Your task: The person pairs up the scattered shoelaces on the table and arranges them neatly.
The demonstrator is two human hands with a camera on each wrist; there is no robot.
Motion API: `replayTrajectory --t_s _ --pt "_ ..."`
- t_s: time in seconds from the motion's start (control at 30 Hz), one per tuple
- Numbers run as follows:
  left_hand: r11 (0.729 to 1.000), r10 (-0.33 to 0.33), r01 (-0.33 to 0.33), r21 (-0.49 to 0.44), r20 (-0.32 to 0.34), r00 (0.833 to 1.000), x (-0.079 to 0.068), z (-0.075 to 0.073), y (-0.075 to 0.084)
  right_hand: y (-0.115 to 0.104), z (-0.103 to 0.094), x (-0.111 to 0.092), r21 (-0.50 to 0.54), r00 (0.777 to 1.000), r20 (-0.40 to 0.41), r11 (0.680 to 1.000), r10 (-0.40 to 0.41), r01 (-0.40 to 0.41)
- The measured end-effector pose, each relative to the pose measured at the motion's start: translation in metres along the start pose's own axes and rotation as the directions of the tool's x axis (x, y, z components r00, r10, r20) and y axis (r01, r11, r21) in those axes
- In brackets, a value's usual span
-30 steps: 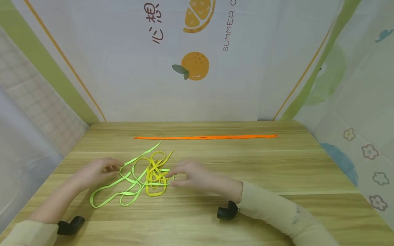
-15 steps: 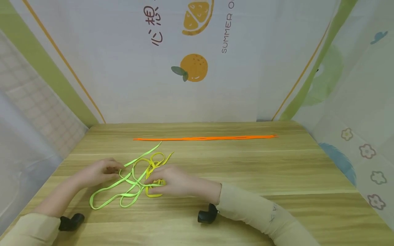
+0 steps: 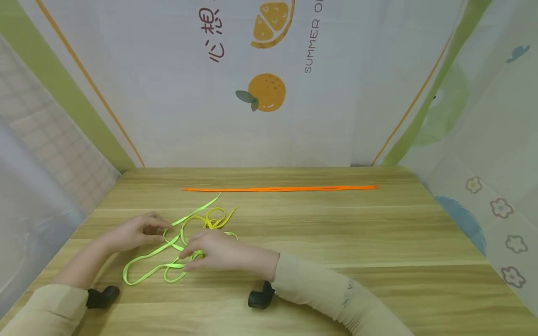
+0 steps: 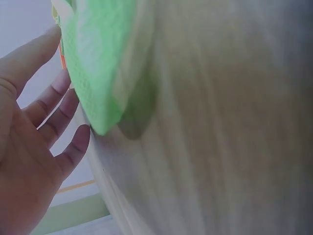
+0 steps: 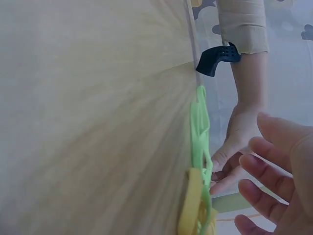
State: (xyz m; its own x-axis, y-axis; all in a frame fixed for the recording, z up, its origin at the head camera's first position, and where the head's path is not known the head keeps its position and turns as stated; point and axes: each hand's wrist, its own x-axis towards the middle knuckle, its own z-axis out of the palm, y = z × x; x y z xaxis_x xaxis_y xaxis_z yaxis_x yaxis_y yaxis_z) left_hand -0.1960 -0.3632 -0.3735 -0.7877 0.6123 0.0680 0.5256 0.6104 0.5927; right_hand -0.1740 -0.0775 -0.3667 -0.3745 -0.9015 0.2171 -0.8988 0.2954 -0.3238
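Note:
My left hand (image 3: pixel 136 232) is beside the left part of a loosely looped neon-green shoelace (image 3: pixel 145 256). Its thumb and fingers are parted, with the fingertips close by the lace, as the left wrist view shows near the green band (image 4: pixel 98 63). My right hand (image 3: pixel 212 252) reaches in from the right over the tangle, fingers spread and bent a little in the right wrist view. Under and behind it lies a yellow shoelace (image 3: pixel 215 222), heaped with the green one and partly hidden by the hand.
An orange shoelace bundle (image 3: pixel 281 189) lies straight across the back of the wooden table (image 3: pixel 336 233). Black wrist mounts (image 3: pixel 260 297) hang below both cuffs. A printed white curtain (image 3: pixel 168 116) stands behind the table.
My right hand has moved left across the yellow heap onto the green loops. The left hand has stayed almost in place, and the orange bundle has not moved.

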Motion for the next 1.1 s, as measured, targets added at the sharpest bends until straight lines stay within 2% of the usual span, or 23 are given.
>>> replayTrajectory --t_s 0.3,0.5,0.7,0.9,1.1 --pt "0.997 0.009 -0.007 -0.081 0.030 0.999 0.004 -0.001 -0.003 -0.002 0.011 0.012 -0.099 0.998 0.047 0.994 0.039 -0.035" --pt "0.992 -0.006 0.012 -0.125 0.045 0.999 0.006 -0.002 -0.007 -0.002 0.018 0.017 -0.097 0.989 0.084 0.989 0.122 -0.114" --pt "0.988 -0.023 0.031 -0.149 0.052 0.998 0.006 -0.002 -0.007 -0.002 0.021 0.019 -0.102 0.980 0.115 0.983 0.163 -0.152" --pt "0.988 -0.043 0.050 -0.146 0.051 0.998 0.006 -0.002 -0.005 -0.004 0.023 0.019 -0.088 0.966 0.166 0.979 0.199 -0.186" --pt "0.991 -0.037 0.043 -0.124 0.049 0.998 0.008 -0.001 -0.006 -0.006 0.025 0.019 -0.095 0.962 0.173 0.976 0.211 -0.197"
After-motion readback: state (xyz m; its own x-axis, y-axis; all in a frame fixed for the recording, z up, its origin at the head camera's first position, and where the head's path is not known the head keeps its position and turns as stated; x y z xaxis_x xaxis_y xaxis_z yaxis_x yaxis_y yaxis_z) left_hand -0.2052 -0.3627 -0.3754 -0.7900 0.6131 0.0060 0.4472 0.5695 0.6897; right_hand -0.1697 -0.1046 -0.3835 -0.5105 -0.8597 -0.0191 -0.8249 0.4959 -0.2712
